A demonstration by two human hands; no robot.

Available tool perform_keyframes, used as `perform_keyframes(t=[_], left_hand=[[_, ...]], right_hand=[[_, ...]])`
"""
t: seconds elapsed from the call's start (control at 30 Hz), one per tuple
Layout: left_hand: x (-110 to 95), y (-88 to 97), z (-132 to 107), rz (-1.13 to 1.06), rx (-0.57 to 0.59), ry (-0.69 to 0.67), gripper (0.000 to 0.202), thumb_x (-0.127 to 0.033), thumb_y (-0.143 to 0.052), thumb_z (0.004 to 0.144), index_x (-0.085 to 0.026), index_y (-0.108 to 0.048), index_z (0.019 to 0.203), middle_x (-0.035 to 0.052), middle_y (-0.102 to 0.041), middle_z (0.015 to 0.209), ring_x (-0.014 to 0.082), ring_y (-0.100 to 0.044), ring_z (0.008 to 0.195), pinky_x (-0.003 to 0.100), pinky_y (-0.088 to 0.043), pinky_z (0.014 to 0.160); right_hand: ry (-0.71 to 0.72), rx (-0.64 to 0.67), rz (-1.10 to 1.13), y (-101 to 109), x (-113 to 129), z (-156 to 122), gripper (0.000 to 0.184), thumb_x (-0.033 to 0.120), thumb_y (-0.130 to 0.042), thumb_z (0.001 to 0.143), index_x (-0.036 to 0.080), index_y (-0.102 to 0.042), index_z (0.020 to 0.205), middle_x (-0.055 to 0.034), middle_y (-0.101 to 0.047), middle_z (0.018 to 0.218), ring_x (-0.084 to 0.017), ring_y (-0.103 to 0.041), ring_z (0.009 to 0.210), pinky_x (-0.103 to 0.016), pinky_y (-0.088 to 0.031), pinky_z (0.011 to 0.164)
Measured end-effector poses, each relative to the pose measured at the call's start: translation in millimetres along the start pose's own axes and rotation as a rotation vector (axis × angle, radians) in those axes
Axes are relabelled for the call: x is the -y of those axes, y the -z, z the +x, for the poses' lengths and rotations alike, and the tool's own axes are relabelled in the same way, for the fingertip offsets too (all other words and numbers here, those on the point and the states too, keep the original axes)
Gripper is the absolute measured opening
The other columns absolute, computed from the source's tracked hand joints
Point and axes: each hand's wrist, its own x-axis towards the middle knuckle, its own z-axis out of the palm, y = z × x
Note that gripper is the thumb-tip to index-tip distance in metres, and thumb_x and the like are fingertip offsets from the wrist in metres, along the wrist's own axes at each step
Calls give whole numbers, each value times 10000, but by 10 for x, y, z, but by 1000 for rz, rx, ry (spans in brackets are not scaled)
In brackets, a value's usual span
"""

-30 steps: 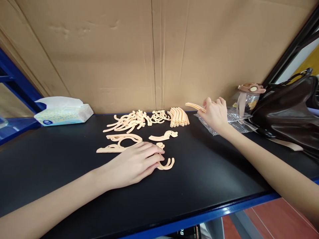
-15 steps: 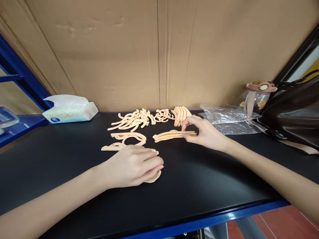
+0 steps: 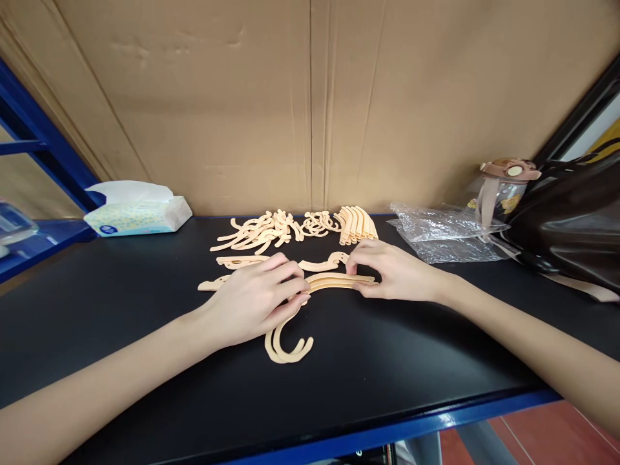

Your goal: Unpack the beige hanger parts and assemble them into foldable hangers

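Observation:
My right hand (image 3: pixel 382 268) pinches the right end of a pair of curved beige hanger arms (image 3: pixel 334 282) stacked side by side. My left hand (image 3: pixel 261 290) is closed at their left end, its fingertips covering the spot where the arms meet two beige hanger hooks (image 3: pixel 285 352). Those hooks lie below the left fingers, curling to the right. Behind my right fingers a single hanger arm (image 3: pixel 320 265) rests on the black table. More beige hanger pieces (image 3: pixel 242 261) show just behind my left hand, partly hidden by it.
At the back sit a jumble of beige pieces (image 3: pixel 266 231), some small hooks (image 3: pixel 320 224) and a neat row of arms (image 3: pixel 357 224). Clear plastic bags (image 3: pixel 450 236) and a bottle (image 3: pixel 504 187) are to the right, by a dark bag (image 3: pixel 576 219). A tissue pack (image 3: pixel 138 210) stands left.
My right hand has brought the hanger arms nearer and down against my left fingers. My left hand has shifted back and left, uncovering the two hooks. A single arm now shows behind.

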Motion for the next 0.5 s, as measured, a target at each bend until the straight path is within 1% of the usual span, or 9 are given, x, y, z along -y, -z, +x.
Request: perform_keyframes(t=[0.1, 0.2, 0.27, 0.43, 0.5], left_hand=[[-4, -13, 10, -69, 28, 2, 259, -264, -410, 957, -199, -660, 965, 32, -653, 924, 161, -544, 851, 284, -439, 737], [-6, -20, 9, -97, 24, 10, 263, -267, -413, 959, -192, -664, 971, 34, -660, 942, 163, -548, 862, 293, -446, 761], [-6, -27, 6, -115, 13, 17, 261, -268, -417, 959, -192, -665, 975, 32, -666, 963, 161, -554, 876, 296, -450, 778], [-3, -37, 8, -132, 10, 31, 274, -283, -407, 962, -198, -666, 988, 28, -688, 962, 165, -575, 885, 301, -460, 785], [-2, -34, 8, -131, 17, 38, 270, -287, -414, 958, -195, -666, 990, 29, -690, 965, 168, -580, 887, 303, -465, 782]], right_hand=[[41, 14, -45, -4, 5, 3, 119, 187, -579, 778, 205, -597, 894, -34, -623, 888, -201, -524, 860, -332, -399, 794], [58, 19, -80, -16, -2, 9, 196, 315, -593, 829, 191, -615, 979, -44, -620, 884, -203, -526, 855, -344, -395, 807], [59, 36, -91, -24, -6, 12, 225, 366, -586, 848, 196, -635, 985, -42, -622, 865, -203, -531, 852, -347, -391, 812], [37, 47, -62, -29, 11, 11, 162, 314, -575, 858, 197, -664, 925, -39, -637, 881, -188, -548, 838, -332, -397, 797], [45, 44, -53, -31, 12, 12, 166, 330, -579, 856, 199, -665, 913, -32, -639, 862, -183, -549, 822, -331, -399, 793]])
